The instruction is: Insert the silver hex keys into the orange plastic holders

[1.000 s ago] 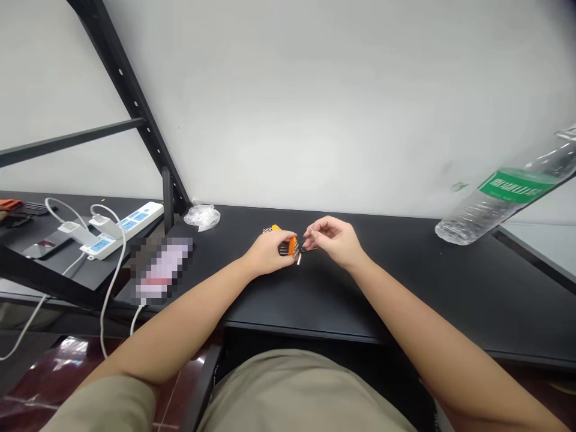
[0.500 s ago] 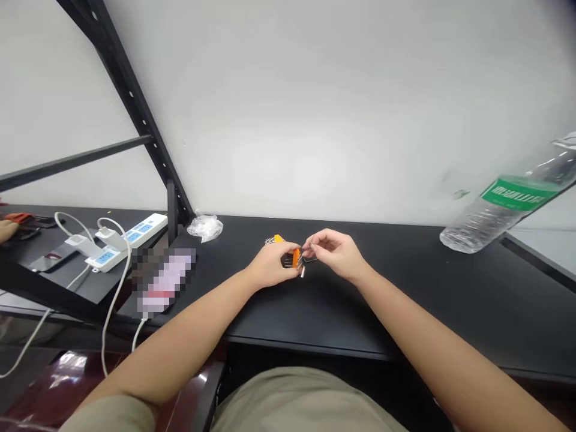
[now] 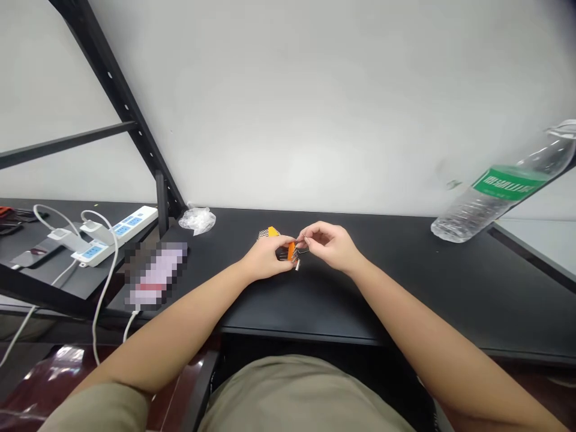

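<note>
The bottle label [image 3: 511,183] bears white lettering [image 3: 504,183], seemingly too blurred to read.

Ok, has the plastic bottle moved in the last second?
No. Judged against the black frame bar beside it, the bottle keeps its place and tilt; both shifted slightly together in the picture.

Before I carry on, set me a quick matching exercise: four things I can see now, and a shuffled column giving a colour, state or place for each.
Things:
1. Orange holder
2. Power strip
3. Bottle
4. Plastic wrap

Descriptions:
A. crumpled into a loose heap
B. white and blue
C. gripped in the left hand
D. transparent, green-banded

Pairs: 1-C, 2-B, 3-D, 4-A
</note>
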{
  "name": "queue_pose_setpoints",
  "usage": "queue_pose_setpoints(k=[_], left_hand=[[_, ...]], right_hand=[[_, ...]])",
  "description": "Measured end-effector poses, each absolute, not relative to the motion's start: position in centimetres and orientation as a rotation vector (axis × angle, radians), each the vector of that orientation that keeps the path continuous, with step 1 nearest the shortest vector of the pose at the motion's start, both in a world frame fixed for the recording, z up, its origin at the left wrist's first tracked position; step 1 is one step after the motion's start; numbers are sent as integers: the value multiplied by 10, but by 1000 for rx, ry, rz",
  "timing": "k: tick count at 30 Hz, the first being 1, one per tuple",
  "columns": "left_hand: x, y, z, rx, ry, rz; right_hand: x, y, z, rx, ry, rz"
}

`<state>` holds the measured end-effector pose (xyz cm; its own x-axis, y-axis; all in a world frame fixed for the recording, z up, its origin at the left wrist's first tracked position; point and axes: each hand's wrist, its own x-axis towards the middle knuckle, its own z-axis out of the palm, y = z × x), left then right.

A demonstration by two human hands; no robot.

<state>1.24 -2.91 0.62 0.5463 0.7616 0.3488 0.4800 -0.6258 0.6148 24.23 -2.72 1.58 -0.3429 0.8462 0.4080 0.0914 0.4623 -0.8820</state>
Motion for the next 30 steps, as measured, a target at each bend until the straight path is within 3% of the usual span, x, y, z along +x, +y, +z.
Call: queue_pose_setpoints(k=[30], left_hand=[[9,-34,13,2426,1001,828]], right_hand=[[237,-36,20,-770,-1825,892]])
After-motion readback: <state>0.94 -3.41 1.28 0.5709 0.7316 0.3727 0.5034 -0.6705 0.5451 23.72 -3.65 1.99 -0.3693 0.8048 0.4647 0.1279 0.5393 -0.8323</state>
